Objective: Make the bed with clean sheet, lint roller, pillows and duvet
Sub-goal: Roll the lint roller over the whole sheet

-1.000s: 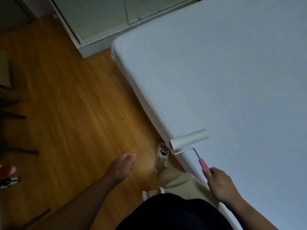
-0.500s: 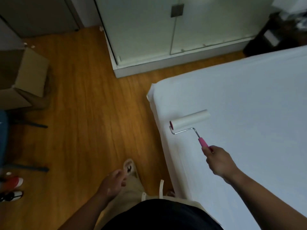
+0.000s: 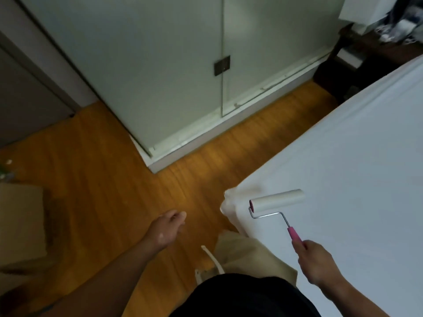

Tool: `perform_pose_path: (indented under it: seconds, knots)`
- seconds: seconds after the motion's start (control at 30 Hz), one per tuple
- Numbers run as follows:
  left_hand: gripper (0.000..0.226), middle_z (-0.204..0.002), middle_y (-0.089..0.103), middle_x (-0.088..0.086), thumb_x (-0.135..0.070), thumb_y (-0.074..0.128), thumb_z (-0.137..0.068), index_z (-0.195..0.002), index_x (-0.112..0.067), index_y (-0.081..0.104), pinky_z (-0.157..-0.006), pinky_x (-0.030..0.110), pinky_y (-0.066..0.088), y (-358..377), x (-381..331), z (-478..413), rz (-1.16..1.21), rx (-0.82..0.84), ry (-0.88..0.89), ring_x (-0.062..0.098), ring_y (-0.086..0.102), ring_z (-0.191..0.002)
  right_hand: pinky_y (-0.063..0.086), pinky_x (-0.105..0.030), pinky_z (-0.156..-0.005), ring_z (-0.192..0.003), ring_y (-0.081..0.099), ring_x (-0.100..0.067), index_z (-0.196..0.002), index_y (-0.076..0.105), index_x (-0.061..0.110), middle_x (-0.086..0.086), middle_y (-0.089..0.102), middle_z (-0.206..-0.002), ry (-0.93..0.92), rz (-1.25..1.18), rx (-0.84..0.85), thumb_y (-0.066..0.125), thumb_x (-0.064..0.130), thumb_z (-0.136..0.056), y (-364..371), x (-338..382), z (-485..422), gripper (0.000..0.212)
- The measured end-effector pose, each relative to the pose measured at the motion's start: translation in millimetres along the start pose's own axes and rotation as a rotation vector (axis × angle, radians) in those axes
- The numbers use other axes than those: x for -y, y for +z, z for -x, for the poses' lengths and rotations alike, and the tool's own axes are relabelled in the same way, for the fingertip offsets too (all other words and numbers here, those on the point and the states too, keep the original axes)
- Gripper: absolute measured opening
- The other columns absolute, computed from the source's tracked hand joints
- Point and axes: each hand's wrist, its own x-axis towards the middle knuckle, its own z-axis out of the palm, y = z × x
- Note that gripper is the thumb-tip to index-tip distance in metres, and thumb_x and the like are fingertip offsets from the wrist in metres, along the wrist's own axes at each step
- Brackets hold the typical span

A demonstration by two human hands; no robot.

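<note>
The bed [image 3: 231, 205] is covered by a smooth white cloth sheet [image 3: 343, 179]; its near corner shows a small bunched fold of fabric.

Right hand [image 3: 317, 263]: positioned over the bed, just inside the near corner. The fingers are curled round the lower end of the pink plastic handle [image 3: 294, 235] of the lint roller [image 3: 278, 201].

Lint roller: white cylindrical roll on a bent metal wire frame. The roll lies across the sheet just inside the near corner of the bed, with its pink end cap toward the bed's edge. Whether the roll touches the sheet cannot be told.

Left hand [image 3: 168, 227]: extended over the orange-brown wooden plank floor [image 3: 103, 191], off the bed and beside its near corner. The fingers are loosely curled and hold nothing.

Surroundings:
- A pale green two-door wardrobe [image 3: 160, 76] stands beyond the foot of the bed, with a strip of floor between them.
- A brown cardboard box [image 3: 20, 225] sits on the floor, well apart from the bed.
- A dark wooden side table [image 3: 366, 56] stands near the far corner of the bed.
- The person's beige trouser leg [image 3: 251, 255] is just beside the edge of the bed.
</note>
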Motion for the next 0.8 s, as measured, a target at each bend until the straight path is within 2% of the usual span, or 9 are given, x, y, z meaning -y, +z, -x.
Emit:
perform_pose_path:
  seconds: [0.07, 0.17, 0.23, 0.33, 0.5, 0.6, 0.67, 0.8]
  knots:
    - [0.047, -0.119, 0.066, 0.001, -0.044, 0.049, -0.101, -0.135, -0.013, 0.055, -0.089, 0.036, 0.053, -25.3, -36.9, -34.9, 0.001, -0.038, 0.016, 0.015, 0.066, -0.102, 0.036, -0.029, -0.052, -0.053, 0.04, -0.017, -0.068, 0.036, 0.016, 0.005, 0.043, -0.053, 0.061, -0.045, -0.003, 0.037, 0.074, -0.091, 6.4, 33.0, -29.3, 0.062]
    - [0.033, -0.11, 0.067, 0.002, -0.043, 0.045, -0.103, -0.117, -0.018, 0.063, -0.092, 0.041, 0.054, -51.6, -73.5, -83.4, 0.011, -0.07, 0.017, 0.016, 0.066, -0.098, 0.037, -0.028, -0.047, -0.052, 0.042, -0.019, -0.068, 0.04, 0.015, 0.003, 0.045, -0.054, 0.113, -0.091, 0.012, 0.036, 0.074, -0.091, 12.1, 89.0, -85.8, 0.064]
    - [0.032, -0.107, 0.068, 0.004, -0.042, 0.043, -0.104, -0.108, -0.018, 0.064, -0.091, 0.042, 0.053, -67.7, -95.3, -113.4, 0.062, -0.096, -0.06, 0.021, 0.066, -0.097, 0.041, -0.029, -0.048, -0.053, 0.048, -0.02, -0.067, 0.044, 0.013, 0.0, 0.05, -0.055, 0.119, -0.099, 0.021, 0.032, 0.076, -0.091, 7.8, 132.7, -127.9, 0.068]
    - [0.032, -0.104, 0.068, 0.008, -0.039, 0.046, -0.104, -0.106, -0.013, 0.065, -0.087, 0.041, 0.053, -91.7, -131.8, -149.8, 0.108, -0.107, -0.151, 0.027, 0.066, -0.096, 0.043, -0.028, -0.048, -0.057, 0.055, -0.021, -0.068, 0.05, 0.01, -0.004, 0.057, -0.059, 0.128, -0.099, 0.035, 0.03, 0.076, -0.091, -13.4, 198.2, -183.4, 0.074]
    - [0.032, -0.097, 0.071, 0.012, -0.035, 0.052, -0.102, -0.096, -0.008, 0.068, -0.073, 0.037, 0.05, -126.2, -210.4, -219.4, 0.064, -0.105, -0.077, 0.026, 0.068, -0.084, 0.041, -0.026, -0.046, -0.054, 0.053, -0.019, -0.071, 0.055, 0.01, -0.005, 0.055, -0.059, 0.075, -0.187, -0.044, 0.036, 0.062, -0.099, -59.1, 288.5, -268.0, 0.062]
    - [0.033, -0.09, 0.069, 0.018, -0.03, 0.05, -0.103, -0.094, -0.002, 0.065, -0.065, 0.032, 0.046, -141.7, -272.2, -278.1, -0.02, -0.046, -0.025, 0.025, 0.062, -0.075, 0.039, -0.029, -0.05, -0.05, 0.048, -0.016, -0.074, 0.055, 0.012, -0.002, 0.051, -0.056, 0.086, -0.229, -0.066, 0.038, 0.053, -0.102, -76.6, 315.9, -315.4, 0.053]
    - [0.033, -0.083, 0.066, 0.013, -0.031, 0.051, -0.102, -0.091, -0.003, 0.065, -0.061, 0.03, 0.043, -148.7, -320.7, -317.8, -0.07, -0.001, 0.011, 0.021, 0.059, -0.071, 0.038, -0.029, -0.05, -0.049, 0.048, -0.015, -0.078, 0.058, 0.011, -0.002, 0.05, -0.056, 0.125, -0.263, -0.072, 0.038, 0.051, -0.103, -84.9, 328.7, -339.6, 0.052]
    - [0.039, -0.083, 0.07, 0.006, -0.051, 0.055, -0.091, -0.088, -0.014, 0.068, -0.067, 0.033, 0.046, -153.5, -429.2, -403.8, -0.211, 0.128, 0.087, 0.018, 0.063, -0.069, 0.043, -0.03, -0.054, -0.056, 0.055, -0.017, -0.083, 0.064, 0.011, -0.003, 0.06, -0.063, 0.304, -0.334, -0.11, 0.039, 0.055, -0.101, -99.1, 345.7, -369.4, 0.054]
